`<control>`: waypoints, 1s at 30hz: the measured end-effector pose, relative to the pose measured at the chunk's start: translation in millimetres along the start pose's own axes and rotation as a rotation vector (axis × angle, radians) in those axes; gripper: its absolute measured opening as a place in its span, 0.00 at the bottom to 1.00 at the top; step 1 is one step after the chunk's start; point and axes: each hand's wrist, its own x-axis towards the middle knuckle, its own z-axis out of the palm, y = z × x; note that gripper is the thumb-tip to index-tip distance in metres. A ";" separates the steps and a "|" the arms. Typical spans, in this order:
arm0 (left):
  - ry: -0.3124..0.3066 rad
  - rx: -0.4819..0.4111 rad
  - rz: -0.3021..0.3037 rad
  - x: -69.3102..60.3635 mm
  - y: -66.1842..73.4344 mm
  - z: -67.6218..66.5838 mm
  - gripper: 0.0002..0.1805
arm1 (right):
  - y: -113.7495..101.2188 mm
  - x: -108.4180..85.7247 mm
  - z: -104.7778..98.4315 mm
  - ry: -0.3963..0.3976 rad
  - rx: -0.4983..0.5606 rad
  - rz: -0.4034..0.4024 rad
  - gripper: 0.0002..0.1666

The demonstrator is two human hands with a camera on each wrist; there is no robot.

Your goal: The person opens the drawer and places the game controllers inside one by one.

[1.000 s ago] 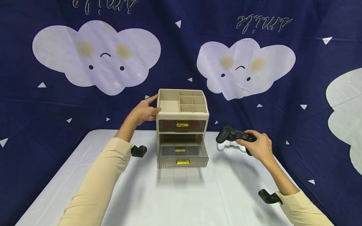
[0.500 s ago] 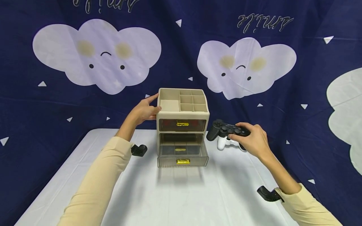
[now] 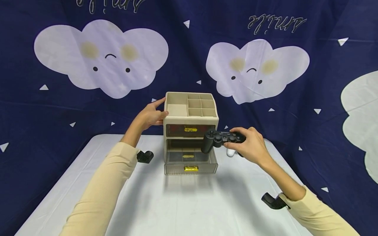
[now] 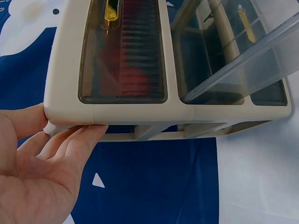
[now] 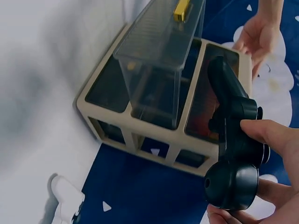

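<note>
A cream desktop drawer organizer [image 3: 217, 122] stands on the table; its middle clear drawer [image 3: 174, 169] is pulled out. My left hand [image 3: 150, 116] holds the organizer's upper left edge, thumb at the top rim and fingers along the side, as the left wrist view also shows. In my right hand [image 3: 251, 146] is a black game controller [image 3: 218, 139], gripped by its right end between thumb and fingers. The controller is in the air over the right part of the pulled-out drawer, hiding some of it. A white game controller [image 3: 230, 152] lies on the table behind my right hand, mostly hidden.
A white cloth covers the table [image 3: 189, 206]. Behind it hangs a dark blue curtain [image 3: 183, 59] with clouds. The organizer's top tray [image 3: 177, 109] has several compartments. A dark-fronted upper drawer [image 3: 177, 130], with something red inside, is closed.
My right hand has carried the black controller leftward from above the white controller to the pulled-out drawer. My left hand has stayed on the organizer.
</note>
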 end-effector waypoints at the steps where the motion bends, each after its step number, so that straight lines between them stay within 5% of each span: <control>1: 0.000 0.000 0.000 -0.2 -0.1 0.0 0.41 | -2.2 0.3 1.7 -0.005 0.004 -0.004 0.31; 30: 0.000 0.015 -0.002 -0.3 0.6 -0.1 0.42 | -52.3 11.8 60.9 -0.055 0.078 -0.131 0.32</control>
